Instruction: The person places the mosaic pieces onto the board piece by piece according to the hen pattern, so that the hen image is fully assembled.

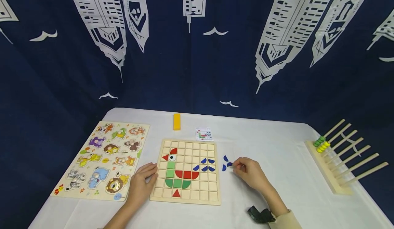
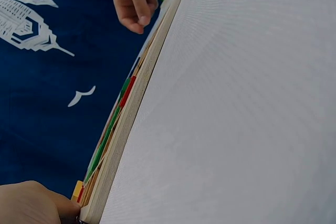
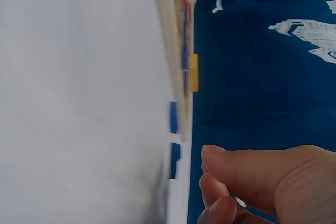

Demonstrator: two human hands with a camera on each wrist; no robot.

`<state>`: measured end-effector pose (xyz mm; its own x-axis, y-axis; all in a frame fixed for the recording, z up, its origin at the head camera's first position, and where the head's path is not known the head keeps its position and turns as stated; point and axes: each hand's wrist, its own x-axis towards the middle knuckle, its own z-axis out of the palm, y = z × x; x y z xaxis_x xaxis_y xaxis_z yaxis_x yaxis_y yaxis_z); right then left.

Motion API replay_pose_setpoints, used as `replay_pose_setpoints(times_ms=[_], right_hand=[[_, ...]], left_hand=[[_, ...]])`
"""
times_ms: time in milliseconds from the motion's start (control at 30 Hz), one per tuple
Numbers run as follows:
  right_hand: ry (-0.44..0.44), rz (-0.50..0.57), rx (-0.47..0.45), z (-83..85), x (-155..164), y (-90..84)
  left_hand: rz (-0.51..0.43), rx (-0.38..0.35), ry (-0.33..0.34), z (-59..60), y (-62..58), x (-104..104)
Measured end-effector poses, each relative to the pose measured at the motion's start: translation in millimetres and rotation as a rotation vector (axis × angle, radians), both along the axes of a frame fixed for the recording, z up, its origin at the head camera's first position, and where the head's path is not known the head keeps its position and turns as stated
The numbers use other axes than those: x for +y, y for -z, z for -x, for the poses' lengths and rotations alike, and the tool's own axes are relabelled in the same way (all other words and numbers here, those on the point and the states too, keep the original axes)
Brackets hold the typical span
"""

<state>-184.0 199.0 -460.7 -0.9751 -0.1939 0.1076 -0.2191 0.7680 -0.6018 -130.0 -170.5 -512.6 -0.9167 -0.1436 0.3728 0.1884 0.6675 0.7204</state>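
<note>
Fingers of the right hand are curling loosely toward the loose blue pieces lying on the white tablecloth, just right of the grid board; the fingertips are sitting beside the nearest piece, and whether they are pinching it cannot be told from the head view; the right wrist view is showing the bent fingers holding nothing visible, with two blue pieces lying near them

Fingers of the left hand are lying relaxed and fairly straight against the near left edge of the board, probably bracing it so that it is not sliding while pieces are being set; they are gripping nothing

Within the board, a rooster figure is taking shape from red, green and white pieces, with four blue tail pieces already sitting in cells on its right; the small pattern card is lying just beyond the far edge, presumably as the reference; a yellow block is lying farther off

To the left, an animal peg puzzle is lying flat; to the right, a wooden bead rack is standing well apart
</note>
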Motion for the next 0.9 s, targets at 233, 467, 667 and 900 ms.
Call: replay_pose_setpoints(times_ms=[233, 467, 667, 900], right_hand=[[-0.049, 0.028, -0.038, 0.7, -13.1, 12.4], [-0.026, -0.018, -0.035, 7.5, -28.4, 14.8], [0.004, -0.068, -0.003, 8.4, -30.9, 14.0], [0.002, -0.052, 0.039, 1.6, -44.8, 4.6]], left_hand=[[0.005, 0.017, 0.000, -0.2, 0.8, -1.0], [0.015, 0.057, 0.010, 1.8, 2.7, 0.6], [0.010, 0.057, 0.018, 1.4, 1.0, 1.2], [0.014, 0.056, 0.013, 1.0, -0.7, 0.5]])
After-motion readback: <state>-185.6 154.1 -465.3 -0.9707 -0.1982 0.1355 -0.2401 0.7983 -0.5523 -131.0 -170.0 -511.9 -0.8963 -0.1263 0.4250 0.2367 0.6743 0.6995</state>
